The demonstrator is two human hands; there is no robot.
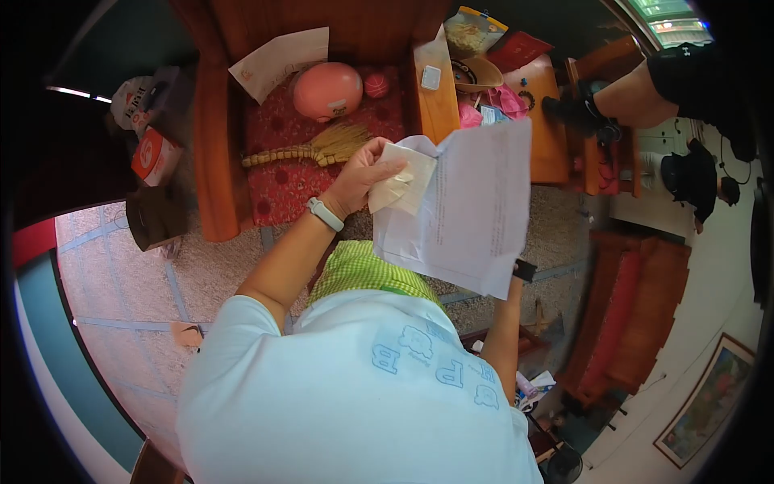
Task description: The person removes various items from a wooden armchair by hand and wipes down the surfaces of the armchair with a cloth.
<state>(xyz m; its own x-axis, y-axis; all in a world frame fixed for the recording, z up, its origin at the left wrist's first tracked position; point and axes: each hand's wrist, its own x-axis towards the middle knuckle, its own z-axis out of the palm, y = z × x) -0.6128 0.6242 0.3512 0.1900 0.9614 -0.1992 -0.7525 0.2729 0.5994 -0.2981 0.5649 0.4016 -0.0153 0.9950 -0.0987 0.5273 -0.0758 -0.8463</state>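
My left hand (360, 179), with a light watch band at its wrist, is closed on a folded cream paper (409, 172), thumb on top. Behind and beside that paper a large printed white sheet (476, 206) is held up in front of me, creased and with lines of text too small to read. My right forearm (504, 327), wearing a dark wristband, reaches up behind the sheet's lower right corner. The sheet hides my right hand and its fingers. Beyond my left hand a straw hand broom (322, 148) lies on the red patterned seat of a wooden chair.
A pink ball (327, 91), a small red ball (376, 85) and a paper (284, 60) are on the chair. To the right a wooden surface (547, 129) bears a cap (477, 74) and a pink bag (508, 101). Another person's leg (637, 97) shows at upper right.
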